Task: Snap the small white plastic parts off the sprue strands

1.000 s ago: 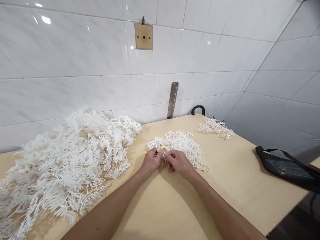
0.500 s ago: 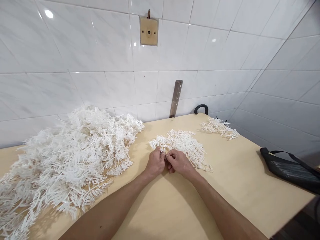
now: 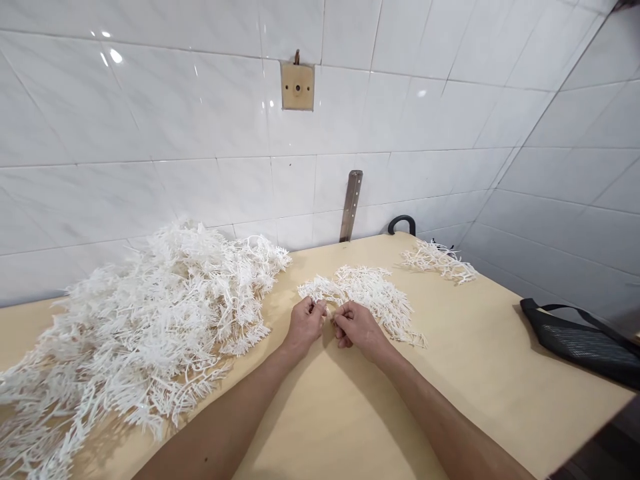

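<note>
The left hand [image 3: 305,327] and right hand [image 3: 357,328] were curled, fingertips pinched close together at the near edge of the middle white sprigs [image 3: 377,297]; whatever they pinched was too small to tell. A large white heap [image 3: 165,320] lay loose on the tabletop [image 3: 480,373] to the left, and a small white cluster [image 3: 440,260] near the far edge. The black mesh bag [image 3: 575,333] lay at the right, its contents hidden.

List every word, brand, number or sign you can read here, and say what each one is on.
None can be read.
Yellowish wall plate: dark round spots, no lettering visible.
Metal strip: light spots, no numbers visible.
Black mesh item: no label I can make out.
</note>
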Demonstrator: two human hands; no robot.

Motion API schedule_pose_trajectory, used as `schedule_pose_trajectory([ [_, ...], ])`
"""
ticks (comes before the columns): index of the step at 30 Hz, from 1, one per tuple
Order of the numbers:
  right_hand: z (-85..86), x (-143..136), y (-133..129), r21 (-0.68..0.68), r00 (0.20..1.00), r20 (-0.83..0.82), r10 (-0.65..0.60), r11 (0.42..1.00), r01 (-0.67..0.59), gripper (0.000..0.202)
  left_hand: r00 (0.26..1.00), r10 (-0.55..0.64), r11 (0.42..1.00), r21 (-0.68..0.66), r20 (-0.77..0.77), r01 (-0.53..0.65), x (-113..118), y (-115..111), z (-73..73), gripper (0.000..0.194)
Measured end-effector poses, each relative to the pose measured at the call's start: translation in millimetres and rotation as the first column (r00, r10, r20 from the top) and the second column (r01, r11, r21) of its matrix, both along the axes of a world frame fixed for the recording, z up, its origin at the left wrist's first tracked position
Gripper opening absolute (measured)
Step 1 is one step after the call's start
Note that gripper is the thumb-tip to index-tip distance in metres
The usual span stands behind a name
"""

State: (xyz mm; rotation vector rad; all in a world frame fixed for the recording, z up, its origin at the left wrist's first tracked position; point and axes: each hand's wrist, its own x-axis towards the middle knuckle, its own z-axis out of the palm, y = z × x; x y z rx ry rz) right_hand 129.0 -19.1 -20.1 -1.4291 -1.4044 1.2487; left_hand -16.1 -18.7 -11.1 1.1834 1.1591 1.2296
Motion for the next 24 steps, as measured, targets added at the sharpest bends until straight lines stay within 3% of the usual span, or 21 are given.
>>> schedule_pose_trajectory([
  [4, 6.4, 6.4, -1.5, 0.08, 0.992, 0.112, -0.057, 0.996, 0.048, 0.017, 0.993, -0.075, 0.992, -0.092, 0.086, 0.083, -2.5, -0.3, 7.4, 0.037],
  [8, 16.5, 8.7, -5.0, 0.279, 0.967, 0.196, -0.16, 0.955, 0.101, 0.034, 0.995, -0.072, 0.992, -0.095, 0.072, 0.079, -2.4, -1.2, 12.8, 0.038],
  [10, 20.2, 6.8, -7.2, 0.317, 0.97, 0.195, -0.143, 0.945, 0.076, 0.037, 0.996, -0.061, 0.994, -0.088, 0.06, 0.066, -1.4, -1.2, 12.9, 0.038],
  [15, 21.6, 1.3, -10.1, 0.304, 0.966, 0.247, -0.072, 0.953, -0.006, 0.036, 0.997, -0.07, 0.995, -0.066, 0.045, 0.073, 0.0, 1.0, 8.6, 0.039],
  [24, 19.5, 0.2, -10.0, 0.265, 0.972, 0.229, -0.06, 0.964, -0.003, 0.029, 0.995, -0.093, 0.994, -0.059, 0.025, 0.094, -0.1, 1.7, 5.3, 0.038],
])
